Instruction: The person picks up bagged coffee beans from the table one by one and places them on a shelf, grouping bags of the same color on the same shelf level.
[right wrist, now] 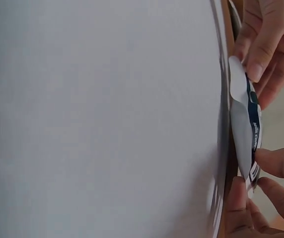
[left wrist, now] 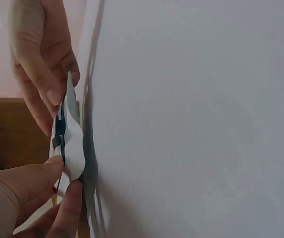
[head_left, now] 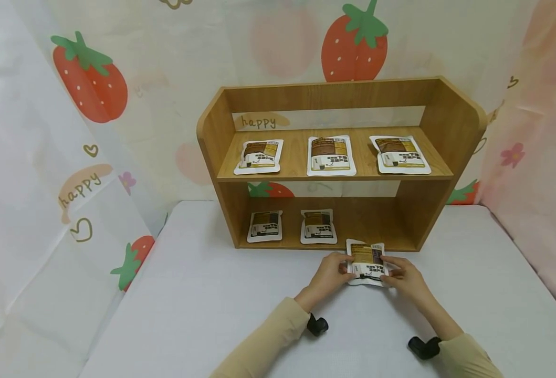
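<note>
You have the sachet between both hands, low over the white bench, just in front of the wooden shelf's bottom tier, toward its 5 o'clock corner. Your left hand pinches the sachet's 9 o'clock edge between thumb and fingertips; your right hand pinches the 3 o'clock edge and lower corner the same way. The wrist views show the grip edge-on: the sachet bows slightly between the two pinches, a thin flat pouch with a soft bulge in the middle.

Judging by that bow, it should be light and limp, not rigid, so it will likely sag if you hold it by one corner. The film looks smooth and a little glossy, probably slick under dry fingers. Keep your hold on the flat sealed margins at opposite sides, where the material is thin and crimped, not on the filled centre.

The sachet is roughly rectangular with rounded, wavy edges, white border, brown and yellow printed panel. Five matching sachets lie flat in the shelf: three on the upper tier, two on the lower. The shelf is wood-grain board with rounded side panels. The bench cover looks matte and finely textured. Behind hangs a soft strawberry-print cloth.
</note>
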Demonstrator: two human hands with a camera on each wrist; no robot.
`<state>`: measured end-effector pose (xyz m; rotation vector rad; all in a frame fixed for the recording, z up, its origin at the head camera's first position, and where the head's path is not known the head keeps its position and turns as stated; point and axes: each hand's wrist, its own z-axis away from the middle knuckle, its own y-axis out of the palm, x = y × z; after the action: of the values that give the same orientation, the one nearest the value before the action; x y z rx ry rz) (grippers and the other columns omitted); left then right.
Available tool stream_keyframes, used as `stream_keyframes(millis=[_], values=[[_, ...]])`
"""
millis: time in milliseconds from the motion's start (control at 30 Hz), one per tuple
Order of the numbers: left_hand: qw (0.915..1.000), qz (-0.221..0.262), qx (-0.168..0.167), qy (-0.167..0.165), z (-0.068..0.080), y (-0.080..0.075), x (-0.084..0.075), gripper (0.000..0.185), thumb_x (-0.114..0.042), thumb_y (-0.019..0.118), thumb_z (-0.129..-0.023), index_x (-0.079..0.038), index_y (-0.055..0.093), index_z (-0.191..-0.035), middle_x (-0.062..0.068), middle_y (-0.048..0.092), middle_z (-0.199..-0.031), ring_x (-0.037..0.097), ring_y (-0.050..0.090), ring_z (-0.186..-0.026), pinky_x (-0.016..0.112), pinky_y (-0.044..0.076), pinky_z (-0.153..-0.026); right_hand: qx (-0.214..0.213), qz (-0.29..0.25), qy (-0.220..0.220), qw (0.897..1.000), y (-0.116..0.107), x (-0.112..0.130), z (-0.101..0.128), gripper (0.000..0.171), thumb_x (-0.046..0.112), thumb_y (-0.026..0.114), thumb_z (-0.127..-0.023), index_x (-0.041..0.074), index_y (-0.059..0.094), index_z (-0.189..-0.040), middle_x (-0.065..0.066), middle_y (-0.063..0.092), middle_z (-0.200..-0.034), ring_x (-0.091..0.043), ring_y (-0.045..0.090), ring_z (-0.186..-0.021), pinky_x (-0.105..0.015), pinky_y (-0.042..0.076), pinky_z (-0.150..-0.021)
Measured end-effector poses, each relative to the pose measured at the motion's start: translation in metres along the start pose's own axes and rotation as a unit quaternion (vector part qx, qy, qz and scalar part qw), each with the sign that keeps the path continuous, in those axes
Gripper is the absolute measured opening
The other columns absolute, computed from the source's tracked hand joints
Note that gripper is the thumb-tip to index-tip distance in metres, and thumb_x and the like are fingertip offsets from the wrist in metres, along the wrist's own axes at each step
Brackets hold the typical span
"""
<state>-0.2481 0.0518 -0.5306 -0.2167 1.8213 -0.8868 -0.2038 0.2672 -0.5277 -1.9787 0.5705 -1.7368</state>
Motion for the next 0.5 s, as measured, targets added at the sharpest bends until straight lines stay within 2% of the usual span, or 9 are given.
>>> stream_keyframes(millis=[200, 333, 433, 500], values=[[1.0000, -0.003, -0.006, -0.002, -0.010, 0.010, -0.007, 0.039, -0.009, 0.074, -0.078, -0.003, 0.064, -0.115, 0.009, 0.061, -0.109, 0.008, 0.057, -0.077, 0.011, 0.043, -0.067, -0.028, 0.018, -0.014, 0.999, -0.008, -0.003, -0.002, 0.048, -0.002, 0.070, -0.077, -0.010, 0.053, -0.122, -0.031, 0.051, -0.116, -0.034, 0.061, -0.087, -0.020, 0.050, -0.068], [0.9999, -0.013, -0.010, 0.001, -0.019, 0.014, -0.010, 0.041, -0.008, 0.074, -0.078, -0.003, 0.062, -0.117, 0.009, 0.061, -0.107, 0.009, 0.056, -0.080, 0.010, 0.043, -0.067, -0.034, 0.034, -0.017, 0.999, -0.011, -0.004, -0.006, 0.047, -0.003, 0.068, -0.078, -0.011, 0.053, -0.122, -0.034, 0.050, -0.118, -0.041, 0.060, -0.091, -0.034, 0.054, -0.073], [0.9997, -0.020, -0.012, 0.005, -0.026, 0.016, -0.011, 0.041, -0.009, 0.073, -0.079, -0.004, 0.062, -0.118, 0.007, 0.060, -0.102, 0.007, 0.052, -0.078, 0.011, 0.041, -0.066, -0.038, 0.044, -0.018, 0.998, -0.013, -0.005, -0.011, 0.047, -0.004, 0.065, -0.079, -0.011, 0.052, -0.123, -0.036, 0.049, -0.120, -0.046, 0.059, -0.095, -0.045, 0.053, -0.078], [0.9997, -0.019, -0.013, 0.006, -0.030, 0.017, -0.010, 0.041, -0.009, 0.072, -0.079, -0.004, 0.062, -0.118, 0.006, 0.059, -0.097, 0.006, 0.048, -0.075, 0.011, 0.039, -0.064, -0.040, 0.044, -0.018, 0.998, -0.014, -0.006, -0.015, 0.046, -0.003, 0.064, -0.080, -0.011, 0.051, -0.124, -0.036, 0.049, -0.119, -0.047, 0.058, -0.097, -0.048, 0.051, -0.080]])
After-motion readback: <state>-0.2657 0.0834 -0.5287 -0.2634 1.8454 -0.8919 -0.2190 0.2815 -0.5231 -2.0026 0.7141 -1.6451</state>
